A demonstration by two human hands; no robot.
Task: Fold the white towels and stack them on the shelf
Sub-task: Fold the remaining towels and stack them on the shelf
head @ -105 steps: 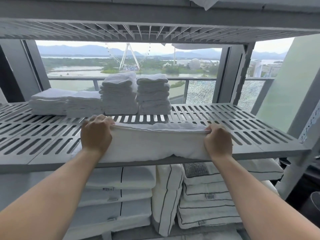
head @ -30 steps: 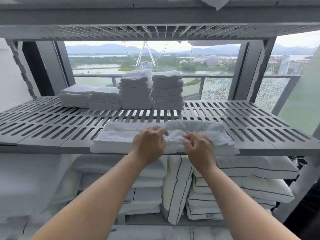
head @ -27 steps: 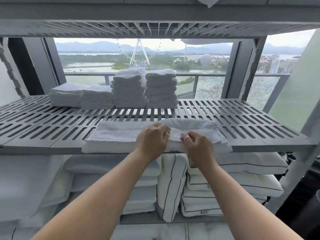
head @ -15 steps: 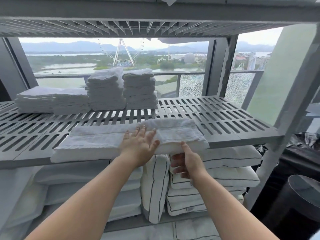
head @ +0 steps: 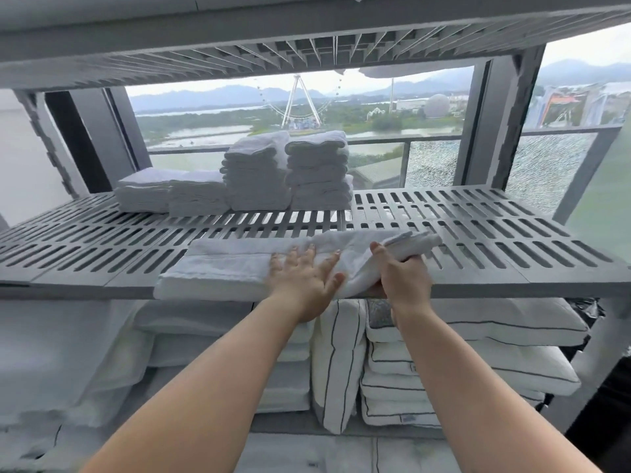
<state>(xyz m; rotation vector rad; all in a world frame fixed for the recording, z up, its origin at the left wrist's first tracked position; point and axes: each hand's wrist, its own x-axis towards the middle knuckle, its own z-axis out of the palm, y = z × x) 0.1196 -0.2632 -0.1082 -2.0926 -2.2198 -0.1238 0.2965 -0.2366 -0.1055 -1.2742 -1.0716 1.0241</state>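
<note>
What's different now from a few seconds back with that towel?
The hands left the ends of the towel. Now the left hand lies flat on its middle, while the right hand grips the right half and lifts it off the shelf. The folded stacks behind stayed put.

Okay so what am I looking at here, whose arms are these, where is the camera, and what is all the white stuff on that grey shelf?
There is no machine here: these are a person's two bare arms, filmed by one wide-angle camera worn on the head, looking forward and down. A white towel lies at the front edge of a grey slatted shelf. The left hand presses flat on its middle, while the right hand grips its right end, raised off the shelf, apparently to fold it over. At the back stand four stacks of folded towels. On the level below lie striped pillows.
</note>
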